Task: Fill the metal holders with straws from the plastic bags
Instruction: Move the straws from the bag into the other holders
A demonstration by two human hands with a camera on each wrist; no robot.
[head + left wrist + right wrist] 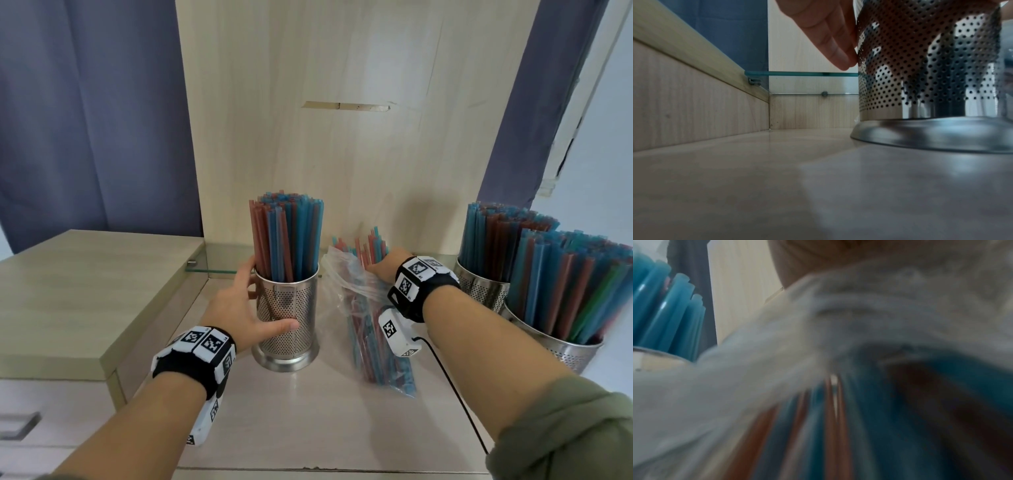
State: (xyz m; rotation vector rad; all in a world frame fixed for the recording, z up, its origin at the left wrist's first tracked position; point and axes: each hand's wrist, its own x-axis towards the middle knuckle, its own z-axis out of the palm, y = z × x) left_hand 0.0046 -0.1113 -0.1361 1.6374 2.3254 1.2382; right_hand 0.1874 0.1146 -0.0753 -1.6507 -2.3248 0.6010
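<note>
Straws (287, 236), red and blue, already stand packed in three metal holders on the bench (308, 428): one holder (291, 308) left of the middle and two at the right edge, a rear one (483, 287) and a near one (561, 346). All three look close to full, so by my reading the filling is well along. What is left lies in the single plastic bag (370, 325) between them, which holds a fair bundle of straws (376, 349), some poking out of its open far end.

The left hand (246, 305) wraps the middle holder, thumb across the front and fingers (830, 37) pressed on its far side. The right hand (387, 265) reaches to the bag's mouth; its fingers are hidden and its wrist view is blurred, so I cannot tell how its grip lies.
</note>
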